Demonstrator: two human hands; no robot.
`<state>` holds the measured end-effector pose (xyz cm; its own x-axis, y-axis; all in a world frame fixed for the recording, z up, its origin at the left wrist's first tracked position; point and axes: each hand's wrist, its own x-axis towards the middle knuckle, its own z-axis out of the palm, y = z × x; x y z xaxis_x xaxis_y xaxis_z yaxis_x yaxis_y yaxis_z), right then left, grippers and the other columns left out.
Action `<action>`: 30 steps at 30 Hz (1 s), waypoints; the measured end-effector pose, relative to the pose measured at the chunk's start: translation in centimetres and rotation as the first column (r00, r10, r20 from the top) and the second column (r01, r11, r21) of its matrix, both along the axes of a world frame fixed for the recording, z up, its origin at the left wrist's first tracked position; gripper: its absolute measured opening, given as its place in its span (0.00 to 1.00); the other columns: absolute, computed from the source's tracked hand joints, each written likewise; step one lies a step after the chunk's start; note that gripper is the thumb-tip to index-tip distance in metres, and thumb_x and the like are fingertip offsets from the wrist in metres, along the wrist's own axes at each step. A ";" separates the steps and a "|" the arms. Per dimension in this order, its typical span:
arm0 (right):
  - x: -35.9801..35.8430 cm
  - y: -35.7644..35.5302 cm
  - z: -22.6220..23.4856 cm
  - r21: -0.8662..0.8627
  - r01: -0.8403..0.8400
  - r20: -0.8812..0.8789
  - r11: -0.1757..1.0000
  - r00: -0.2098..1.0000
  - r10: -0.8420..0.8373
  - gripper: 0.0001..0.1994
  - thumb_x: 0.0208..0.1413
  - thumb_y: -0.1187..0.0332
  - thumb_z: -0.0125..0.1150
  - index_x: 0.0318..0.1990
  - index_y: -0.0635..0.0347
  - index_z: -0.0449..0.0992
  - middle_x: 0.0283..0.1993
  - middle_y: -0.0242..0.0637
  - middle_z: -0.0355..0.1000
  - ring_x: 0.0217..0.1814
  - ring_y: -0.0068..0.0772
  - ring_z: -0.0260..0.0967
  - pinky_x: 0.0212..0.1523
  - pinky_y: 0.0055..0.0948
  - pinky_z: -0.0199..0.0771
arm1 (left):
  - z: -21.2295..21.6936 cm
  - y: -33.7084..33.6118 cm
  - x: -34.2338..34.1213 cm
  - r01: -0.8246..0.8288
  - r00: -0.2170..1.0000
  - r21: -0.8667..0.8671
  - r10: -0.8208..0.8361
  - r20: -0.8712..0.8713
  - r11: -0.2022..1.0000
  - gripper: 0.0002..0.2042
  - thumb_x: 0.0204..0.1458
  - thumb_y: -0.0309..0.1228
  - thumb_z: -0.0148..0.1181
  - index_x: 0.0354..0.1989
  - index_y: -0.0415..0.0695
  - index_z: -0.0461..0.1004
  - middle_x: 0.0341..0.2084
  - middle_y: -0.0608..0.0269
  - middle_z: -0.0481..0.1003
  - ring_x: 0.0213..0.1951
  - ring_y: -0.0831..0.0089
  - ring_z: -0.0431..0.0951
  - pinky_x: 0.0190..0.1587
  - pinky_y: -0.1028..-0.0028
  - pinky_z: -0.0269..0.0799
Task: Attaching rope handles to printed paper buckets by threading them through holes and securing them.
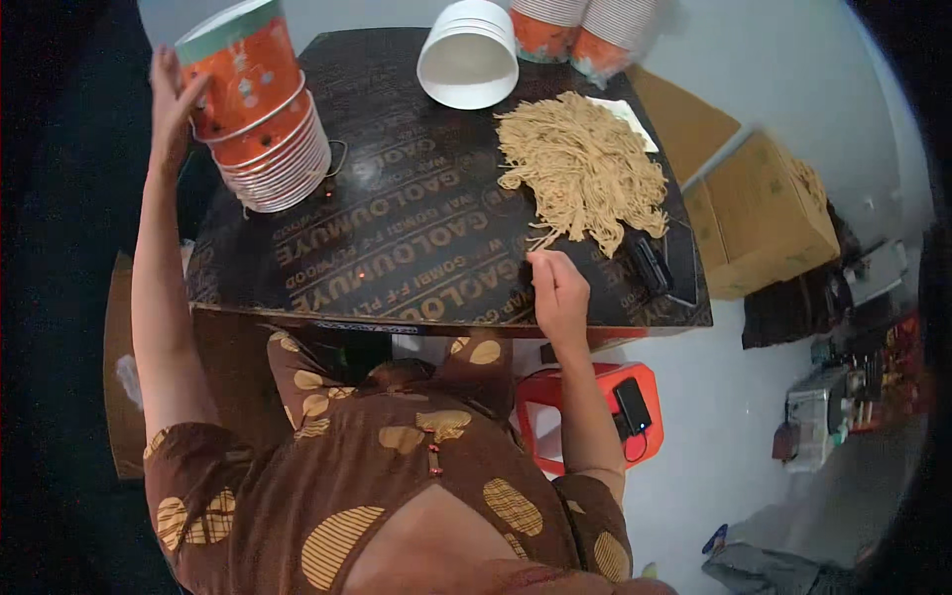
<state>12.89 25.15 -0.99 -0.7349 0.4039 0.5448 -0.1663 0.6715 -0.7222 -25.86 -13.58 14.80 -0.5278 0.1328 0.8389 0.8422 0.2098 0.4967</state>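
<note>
At the far left of the table, my left hand (pixel 175 107) is closed on the side of an orange paper bucket (pixel 243 84) with a green band, its thumb on the printed wall. This bucket stands upside down on top of a stack of like buckets (pixel 283 164), whose white rims show in layers. A thin cord loop sticks out beside the stack. My right hand (pixel 560 293) is closed in a pinch near the table's front edge. Its fingertips meet loose strand ends of a large heap of beige cords (pixel 590 169).
White-lined buckets (pixel 468 59) lie at the table's back, with more orange stacks (pixel 585 35) beside them. A black object (pixel 652 266) lies right of the cords. A cardboard box (pixel 764 213) stands right of the table. Below is a red stool (pixel 643 382) with a phone (pixel 632 405).
</note>
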 end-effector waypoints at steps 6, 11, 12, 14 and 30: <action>-0.3 -0.1 0.2 0.040 0.001 0.011 0.999 1.000 -0.001 0.07 0.59 0.72 0.53 0.36 0.67 0.74 0.35 0.46 0.73 0.36 0.48 0.73 0.37 0.36 0.72 | 4.1 3.4 6.2 -0.434 0.747 -0.187 0.236 -0.622 0.881 0.21 0.61 0.42 0.48 0.63 0.53 0.65 0.64 0.50 0.59 0.64 0.52 0.59 0.65 0.60 0.55; -0.3 -0.4 0.2 0.045 0.042 0.019 0.998 0.999 -0.043 0.07 0.58 0.73 0.54 0.34 0.67 0.74 0.34 0.46 0.73 0.35 0.48 0.73 0.37 0.36 0.71 | 1.4 3.4 4.5 -0.499 0.788 -0.367 0.235 -0.569 0.785 0.19 0.63 0.40 0.44 0.60 0.48 0.68 0.62 0.51 0.63 0.64 0.54 0.61 0.65 0.62 0.55; -0.3 -0.4 0.2 0.047 0.035 0.019 0.998 0.999 -0.036 0.07 0.58 0.73 0.54 0.34 0.67 0.74 0.34 0.46 0.73 0.35 0.48 0.73 0.37 0.36 0.71 | 0.7 3.7 5.0 -0.541 0.750 -0.345 0.255 -0.610 0.767 0.21 0.63 0.41 0.44 0.61 0.46 0.67 0.61 0.51 0.64 0.64 0.53 0.61 0.65 0.62 0.54; -0.3 -0.3 0.1 0.045 0.032 -0.003 0.998 0.999 -0.032 0.06 0.58 0.73 0.54 0.34 0.68 0.74 0.33 0.46 0.73 0.35 0.47 0.73 0.37 0.36 0.71 | -0.1 4.3 5.9 -0.582 0.703 -0.308 0.276 -0.655 0.753 0.21 0.63 0.41 0.45 0.61 0.46 0.66 0.61 0.52 0.64 0.65 0.54 0.59 0.65 0.60 0.53; 0.1 -0.3 0.1 0.036 0.000 0.054 0.999 0.999 -0.002 0.07 0.59 0.74 0.52 0.36 0.71 0.75 0.34 0.45 0.75 0.35 0.38 0.73 0.39 0.30 0.71 | -7.1 25.8 4.2 -0.098 0.976 -0.510 -0.017 -0.216 0.854 0.06 0.53 0.28 0.56 0.36 0.41 0.69 0.35 0.53 0.72 0.39 0.52 0.75 0.38 0.57 0.72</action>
<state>13.00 24.82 -0.86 -0.7634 0.3858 0.5180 -0.1266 0.6971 -0.7057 -21.69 12.27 7.70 -0.3661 0.5579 0.7448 0.8975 0.4230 0.1243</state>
